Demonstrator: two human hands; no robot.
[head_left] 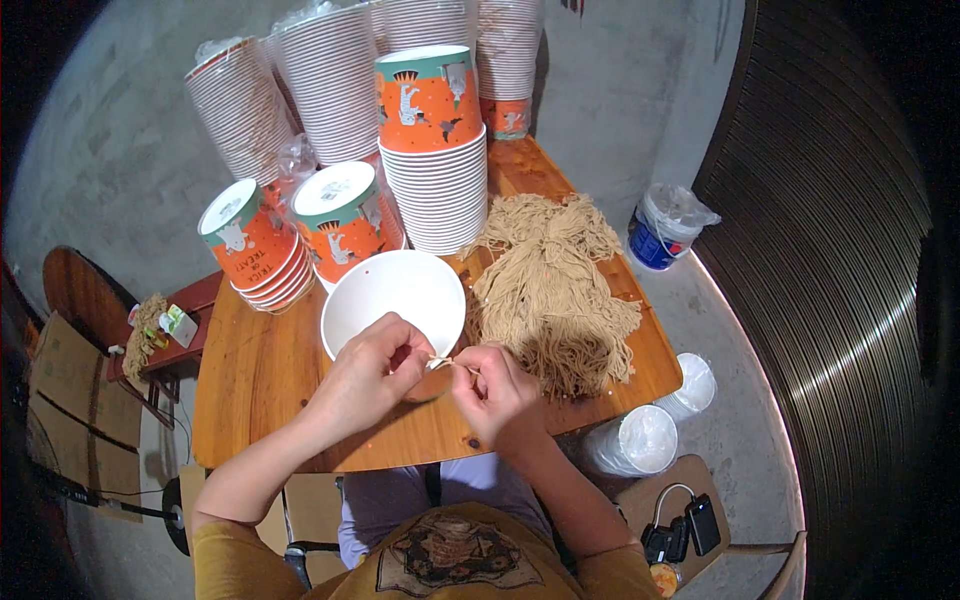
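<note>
Two bare hands meet over the near edge of a round wooden table (250,380), just in front of a white paper bucket (385,290) that stands upright with its mouth open to the camera. The left hand (370,370) is closed in a pinch, thumb against forefinger, on one end of a short tan cord (447,361); the right hand (495,395) is curled and pinches the other end. The cord spans the small gap between the hands, its long axis running roughly left to right across the view and close to level, one end pointing toward each hand. Whether it is a single strand or a doubled loop cannot be told, since it shows only as a thin pale line. The step in hand appears to be preparing one cord close beside the bucket's rim, possibly as a handle. By judgement, the next move calls for both pinches to hold firm while an end is guided to the bucket wall, which needs fine fingertip control. A heap of tan cords (550,290) lies touching the table to the right of the bucket. Stacks of printed orange buckets (430,110) stand behind it.
</note>
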